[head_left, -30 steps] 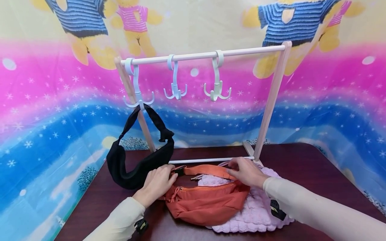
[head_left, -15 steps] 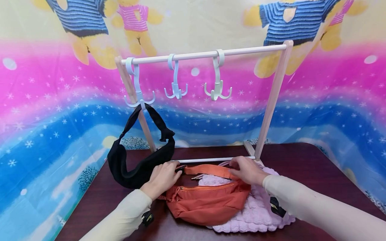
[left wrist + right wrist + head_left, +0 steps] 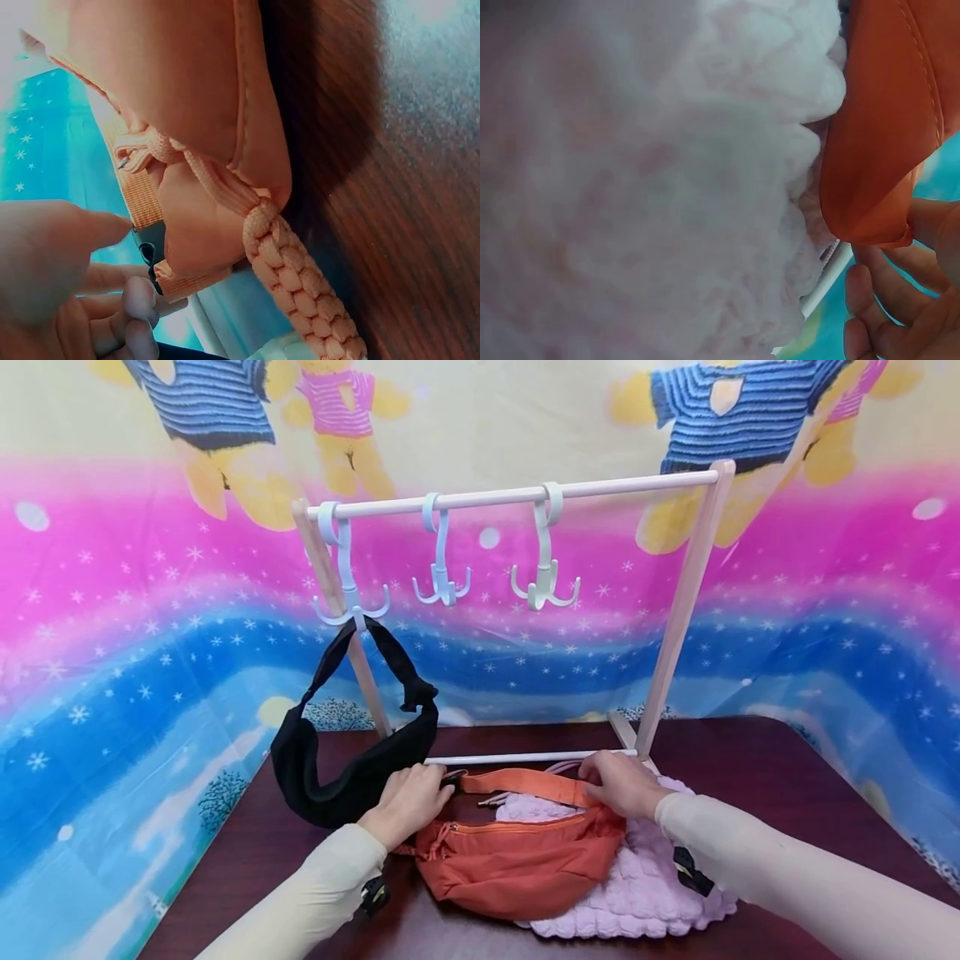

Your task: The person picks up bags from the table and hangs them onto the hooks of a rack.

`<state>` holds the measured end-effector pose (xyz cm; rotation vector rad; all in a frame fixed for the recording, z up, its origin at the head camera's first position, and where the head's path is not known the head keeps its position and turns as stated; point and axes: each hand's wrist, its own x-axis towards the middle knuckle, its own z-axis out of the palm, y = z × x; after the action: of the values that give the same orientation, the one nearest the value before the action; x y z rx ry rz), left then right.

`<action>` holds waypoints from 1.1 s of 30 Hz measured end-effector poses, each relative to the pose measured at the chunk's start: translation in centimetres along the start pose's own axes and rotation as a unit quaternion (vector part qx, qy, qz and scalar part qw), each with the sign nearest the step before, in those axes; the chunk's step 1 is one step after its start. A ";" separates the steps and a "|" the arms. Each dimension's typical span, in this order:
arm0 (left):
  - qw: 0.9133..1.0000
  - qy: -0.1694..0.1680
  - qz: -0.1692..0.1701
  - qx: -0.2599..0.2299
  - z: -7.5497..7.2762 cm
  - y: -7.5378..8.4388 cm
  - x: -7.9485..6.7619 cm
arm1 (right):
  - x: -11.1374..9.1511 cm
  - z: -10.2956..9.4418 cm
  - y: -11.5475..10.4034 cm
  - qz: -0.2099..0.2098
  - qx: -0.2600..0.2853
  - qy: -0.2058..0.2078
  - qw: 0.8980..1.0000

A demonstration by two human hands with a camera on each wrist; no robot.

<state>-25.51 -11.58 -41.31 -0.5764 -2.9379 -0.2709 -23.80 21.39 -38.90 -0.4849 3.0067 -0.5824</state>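
An orange-red waist bag (image 3: 517, 864) lies on the table in the head view, its zipper side up and its orange strap (image 3: 525, 783) looped behind it. My left hand (image 3: 411, 802) pinches the strap's left part at the black buckle (image 3: 148, 246), thumb on one side and fingers on the other. A braided cord (image 3: 300, 289) hangs from that end of the bag in the left wrist view. At the right end, my right hand (image 3: 622, 783) pinches the strap where it meets the bag. Beneath the bag's right side spreads a puffy pink bag (image 3: 645, 893) with drawstring cords.
Behind the bags stands a wooden rack (image 3: 690, 610) with white bars. Several pale hooks, such as the right-hand hook (image 3: 542, 585), hang from its top bar. A black bag (image 3: 360, 785) dangles from the left hook, close beside my left hand. A printed cloth backs the table (image 3: 757, 777).
My left hand has slid a little up and right along the strap, now covering more of the buckle. The right hand keeps its grip, and the bags lie nearly as before.
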 end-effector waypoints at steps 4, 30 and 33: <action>1.000 -0.003 0.009 0.000 0.1 -0.1 0.1 | 0.0 0.0 -0.1 0.005 -0.002 0.002 1.000; 0.999 -0.026 0.031 -0.011 -0.3 0.5 -0.3 | -1.1 0.7 0.1 0.013 -0.019 0.006 1.000; 0.999 -0.025 0.035 -0.012 -0.2 0.6 -0.5 | -1.3 0.8 0.1 0.010 -0.020 0.009 1.000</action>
<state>-24.83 -11.27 -41.07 -0.6971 -2.9593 -0.2885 -22.49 21.63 -39.69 -0.4542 3.0418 -0.5292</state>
